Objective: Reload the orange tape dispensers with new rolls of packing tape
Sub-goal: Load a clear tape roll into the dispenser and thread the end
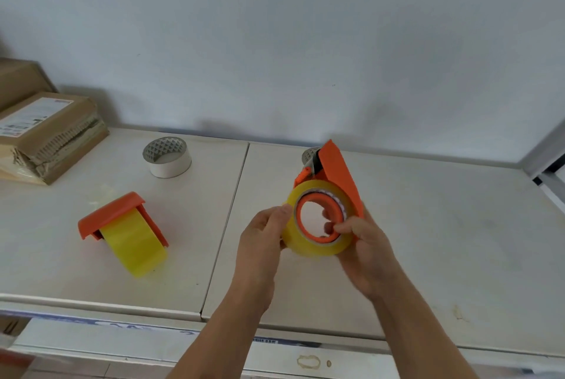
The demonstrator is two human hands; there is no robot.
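I hold an orange tape dispenser (339, 170) upright above the white table, with a yellow roll of packing tape (301, 241) seated on its orange hub. My left hand (263, 235) pinches the roll's left edge. My right hand (363, 244) grips the dispenser from the right, fingers reaching into the hub's opening. A second orange dispenser (113, 215) with a yellow roll (137, 248) in it lies on the table to the left.
A white roll of tape (167, 157) stands at the back of the table (443, 241). Another grey roll (308, 154) peeks out behind the held dispenser. Stacked cardboard parcels (46, 134) sit at the far left. A wall rises right behind the table.
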